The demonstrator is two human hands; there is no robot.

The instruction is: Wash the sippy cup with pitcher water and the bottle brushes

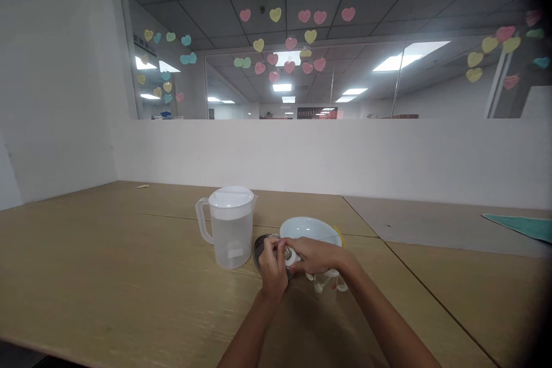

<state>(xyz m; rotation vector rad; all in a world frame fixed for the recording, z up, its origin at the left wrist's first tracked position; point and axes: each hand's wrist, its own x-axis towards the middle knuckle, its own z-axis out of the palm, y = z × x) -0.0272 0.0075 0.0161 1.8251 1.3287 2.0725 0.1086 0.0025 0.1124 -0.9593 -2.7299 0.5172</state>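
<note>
My right hand [317, 254] is closed around a small white rounded object [293, 257], whose exact kind I cannot make out. My left hand [273, 267] meets it from the left, with thumb and fingers pinched together at its end. Whatever lies between those left fingertips is hidden. Both hands are over a dark metal dish [257, 248], largely covered by them. Just beyond my right hand sits a pale, wide bowl [307, 226]. A clear cup [326, 286] stands below my right wrist, with small white pieces by it.
A translucent lidded pitcher [233, 236] stands left of the hands, handle to the left. Something yellow [338, 232] shows behind the bowl's right edge. At far right lies a green cloth [521, 226]. The wooden table [129, 264] reaches back to a white wall under a window.
</note>
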